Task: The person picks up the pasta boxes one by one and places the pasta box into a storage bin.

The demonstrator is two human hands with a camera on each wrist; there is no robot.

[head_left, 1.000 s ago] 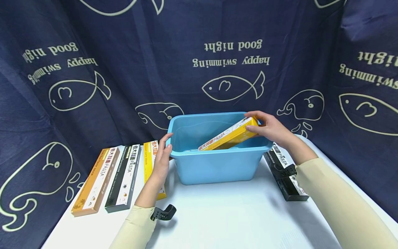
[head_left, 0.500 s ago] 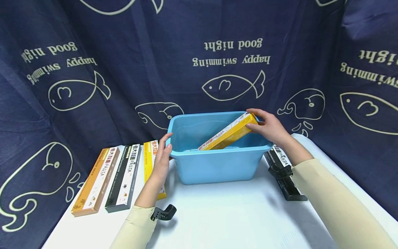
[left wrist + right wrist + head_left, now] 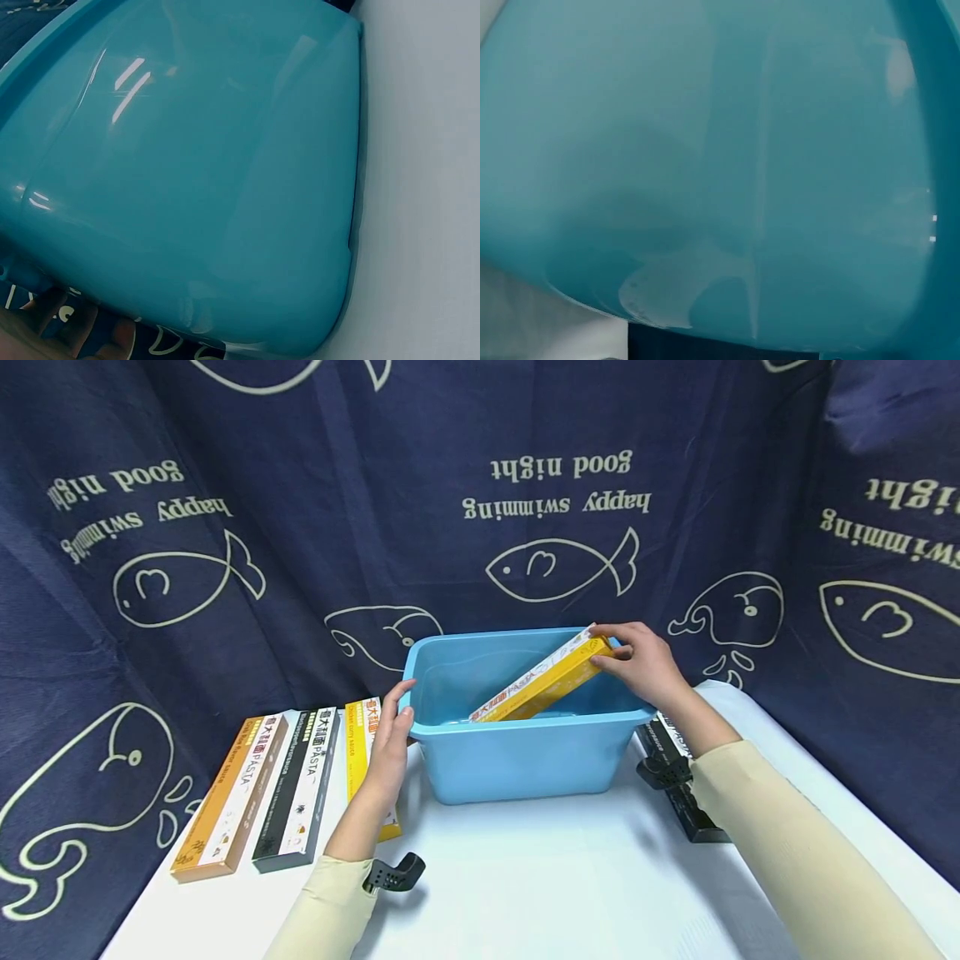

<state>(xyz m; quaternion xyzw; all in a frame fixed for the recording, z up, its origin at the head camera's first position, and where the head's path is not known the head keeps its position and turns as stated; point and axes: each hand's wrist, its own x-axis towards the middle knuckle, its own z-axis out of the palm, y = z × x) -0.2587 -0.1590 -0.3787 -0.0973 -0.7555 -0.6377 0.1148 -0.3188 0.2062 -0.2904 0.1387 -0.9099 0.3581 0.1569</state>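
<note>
A light blue plastic bin [image 3: 525, 762] stands upright on the white table. My left hand [image 3: 388, 750] grips the bin's left rim, fingers over the edge; in the left wrist view its fingers [image 3: 82, 334] show at the bottom corner beside the bin wall. My right hand [image 3: 647, 665] pinches the upper right end of a yellow and white pasta box [image 3: 551, 683] between thumb and fingers. The box slants down to the left inside the bin, and its lower end is partly hidden by the front rim. Only the blue bin wall [image 3: 817, 165] fills most of the right wrist view.
Left of the bin lie an orange pasta box [image 3: 228, 797], a black pasta box [image 3: 296, 789] and another yellow box [image 3: 358, 739], partly behind my left arm. A black box [image 3: 686, 793] lies at right under my right forearm. A dark blue fish-print cloth [image 3: 420, 527] hangs behind.
My right hand has shifted slightly left with the yellow pasta box, whose lower end has slid left in the bin. The left hand and the bin have stayed in place.
</note>
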